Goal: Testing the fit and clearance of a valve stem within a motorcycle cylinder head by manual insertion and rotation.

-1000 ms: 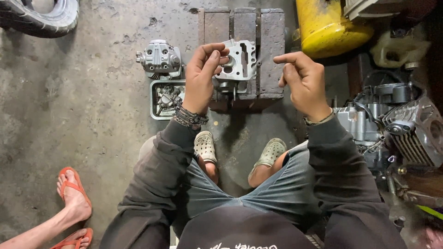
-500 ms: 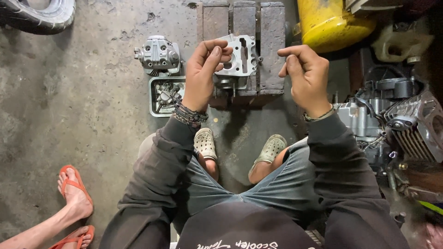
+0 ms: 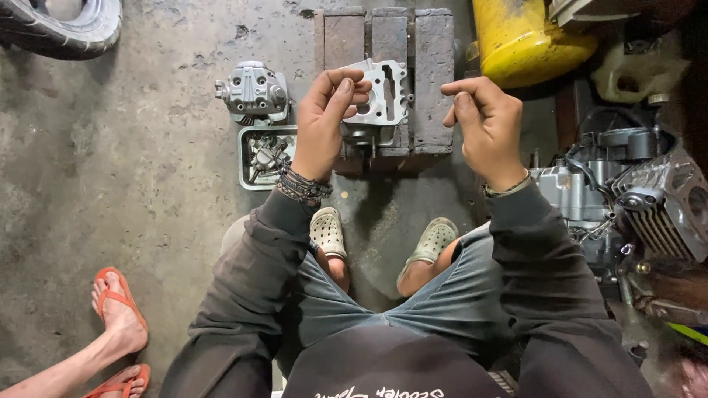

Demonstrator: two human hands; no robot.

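At upper centre of the frame the left hand [image 3: 318,125] holds a grey metal engine head [image 3: 380,94] by its left edge, above 3 bricks [image 3: 431,74]. The right hand [image 3: 483,125], just right of it, has its grip pinched narrow; what it holds I cannot tell. A parts tray [image 3: 247,158] lies lower left of the head.

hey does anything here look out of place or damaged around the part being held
Nothing stands out. The left hand holds a grey cylinder head over three bricks; the right hand pinches something too small to tell. Loose parts sit inside the metal tray.
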